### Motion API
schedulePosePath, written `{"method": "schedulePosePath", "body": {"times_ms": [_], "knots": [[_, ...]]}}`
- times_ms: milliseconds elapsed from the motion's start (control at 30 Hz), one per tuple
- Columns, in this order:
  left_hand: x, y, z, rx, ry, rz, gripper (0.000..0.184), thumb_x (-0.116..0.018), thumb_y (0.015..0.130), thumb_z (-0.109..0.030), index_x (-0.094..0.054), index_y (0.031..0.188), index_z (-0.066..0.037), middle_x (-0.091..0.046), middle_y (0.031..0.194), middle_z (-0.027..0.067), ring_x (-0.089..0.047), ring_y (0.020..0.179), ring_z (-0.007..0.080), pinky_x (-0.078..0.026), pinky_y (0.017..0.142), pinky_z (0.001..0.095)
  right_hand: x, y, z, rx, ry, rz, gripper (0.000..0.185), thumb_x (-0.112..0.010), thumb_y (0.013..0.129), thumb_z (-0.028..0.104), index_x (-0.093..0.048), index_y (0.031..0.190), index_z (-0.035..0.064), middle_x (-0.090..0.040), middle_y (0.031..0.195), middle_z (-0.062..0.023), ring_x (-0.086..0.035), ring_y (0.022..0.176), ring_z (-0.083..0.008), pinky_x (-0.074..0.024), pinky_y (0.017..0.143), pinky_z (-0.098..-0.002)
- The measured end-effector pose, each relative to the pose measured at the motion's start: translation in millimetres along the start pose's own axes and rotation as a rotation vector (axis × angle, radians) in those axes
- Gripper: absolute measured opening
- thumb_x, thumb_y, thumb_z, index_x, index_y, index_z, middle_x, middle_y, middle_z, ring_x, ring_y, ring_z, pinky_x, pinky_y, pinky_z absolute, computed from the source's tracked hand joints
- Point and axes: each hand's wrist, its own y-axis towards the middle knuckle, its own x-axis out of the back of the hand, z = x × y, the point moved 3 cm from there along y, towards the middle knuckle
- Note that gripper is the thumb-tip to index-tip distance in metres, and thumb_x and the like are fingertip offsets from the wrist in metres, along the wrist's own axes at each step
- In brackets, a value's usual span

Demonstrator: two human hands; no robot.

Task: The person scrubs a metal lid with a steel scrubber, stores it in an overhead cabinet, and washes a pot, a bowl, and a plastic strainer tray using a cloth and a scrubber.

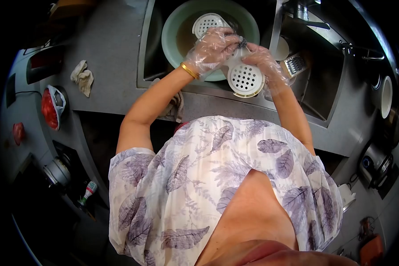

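Observation:
Both hands wear clear plastic gloves and meet over a pale green basin (166,33) in the sink. My left hand (213,48), with a gold bangle at its wrist, is closed with its fingertips at a small dark tangle like steel wool (242,42). My right hand (265,62) is closed on the narrower upper part of a white perforated plastic piece (246,80), whose round holed end hangs over the sink's front edge. Beyond my left hand, a second white round holed part (208,23) shows over the cloudy water. Whether the two parts are joined is hidden by my hands.
Right of the basin, a metal grater (294,65) and a pale round dish (281,48) sit by the second sink bowl (314,91). A faucet (302,15) stands behind. A crumpled cloth (82,78) lies on the left counter; another cloth (176,107) hangs at the front edge.

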Motion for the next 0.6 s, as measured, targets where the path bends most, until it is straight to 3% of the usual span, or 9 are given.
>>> {"method": "schedulePosePath", "body": {"times_ms": [200, 333, 467, 600], "knots": [[15, 11, 23, 0.051, 0.079, 0.118, 0.019, -0.057, 0.080, -0.012, -0.059, 0.098, -0.007, -0.060, 0.092, 0.0117, -0.056, 0.090, 0.0310, -0.045, 0.082, 0.0374, -7, 5, -7, 0.002, -0.005, 0.074, 0.043, -0.061, 0.067, -0.001, -0.057, 0.110, -0.0015, -0.064, 0.087, -0.0085, -0.061, 0.071, -0.0126, -0.0501, 0.065, -0.0231], [10, 16, 6, -0.212, 0.252, 0.371, 0.018, -0.058, 0.072, -0.007, -0.058, 0.090, -0.003, -0.059, 0.085, 0.0127, -0.057, 0.082, 0.0300, -0.047, 0.077, 0.0374, -11, 4, -4, -0.026, -0.133, 0.047, 0.039, -0.061, 0.067, 0.000, -0.060, 0.105, 0.0008, -0.064, 0.085, -0.0071, -0.061, 0.069, -0.0137, -0.0501, 0.065, -0.0251], [3, 10, -11, -0.291, 0.124, 0.344, 0.015, -0.056, 0.070, -0.005, -0.057, 0.084, -0.003, -0.059, 0.081, 0.0120, -0.057, 0.080, 0.0287, -0.047, 0.075, 0.0364, -15, 11, 5, 0.008, -0.316, 0.008, 0.033, -0.060, 0.066, 0.000, -0.063, 0.099, 0.0019, -0.064, 0.083, -0.0066, -0.060, 0.070, -0.0141, -0.0496, 0.066, -0.0266], [18, 25, 5, -0.250, 0.300, 0.312, 0.016, -0.056, 0.071, -0.007, -0.057, 0.087, -0.003, -0.059, 0.083, 0.0105, -0.057, 0.082, 0.0272, -0.048, 0.075, 0.0346, -18, 4, 14, 0.001, -0.132, 0.024, 0.028, -0.059, 0.066, -0.001, -0.062, 0.093, 0.0010, -0.063, 0.081, -0.0063, -0.060, 0.071, -0.0130, -0.0486, 0.067, -0.0257]]}}
